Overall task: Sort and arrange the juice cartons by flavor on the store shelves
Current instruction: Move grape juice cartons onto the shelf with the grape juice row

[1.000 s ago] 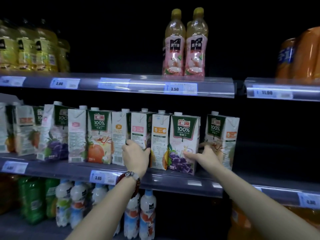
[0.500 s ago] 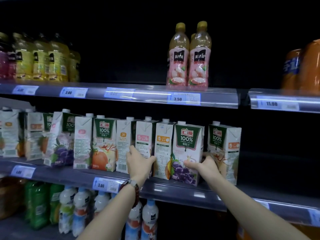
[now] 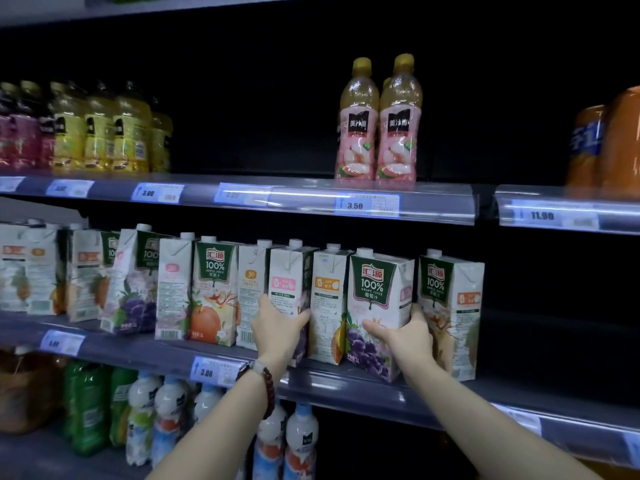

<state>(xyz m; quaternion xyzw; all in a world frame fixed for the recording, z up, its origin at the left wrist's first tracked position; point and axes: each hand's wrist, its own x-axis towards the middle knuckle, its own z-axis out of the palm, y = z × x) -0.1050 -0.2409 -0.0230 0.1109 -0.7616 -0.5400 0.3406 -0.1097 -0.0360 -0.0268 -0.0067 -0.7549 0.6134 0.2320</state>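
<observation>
- A row of juice cartons is seen standing on the middle shelf (image 3: 145, 355), from the far left edge across to right of centre
- The grape carton (image 3: 377, 306), marked 100% grape juice with purple grapes printed low on its front, is gripped by the right hand (image 3: 403, 336); the fingers are curled across its lower front and the thumb side is tucked between it and the rightmost carton (image 3: 453, 313)
- The pink-label carton (image 3: 287, 289), turned side-on, is held by the left hand (image 3: 277, 329), with the thumb pressed along its lower right edge
- The orange-label carton (image 3: 327, 299) is found between the two held cartons, touching both, also turned side-on
- Further left an apple carton (image 3: 213, 289) is faced forward, and a second grape carton (image 3: 133, 289) is tilted against its neighbours
- A beaded bracelet (image 3: 268, 386) is worn on the left wrist
- On the upper shelf (image 3: 301, 199) two pink-labelled bottles (image 3: 379, 133) are placed side by side, with yellow bottles (image 3: 114, 133) well to the left
- Price tags are fixed along both shelf edges; the tag reading 3.50 (image 3: 367, 205) is set below the pink-labelled bottles
- Green and white bottles are glimpsed on the bottom shelf, partly hidden by the left forearm
</observation>
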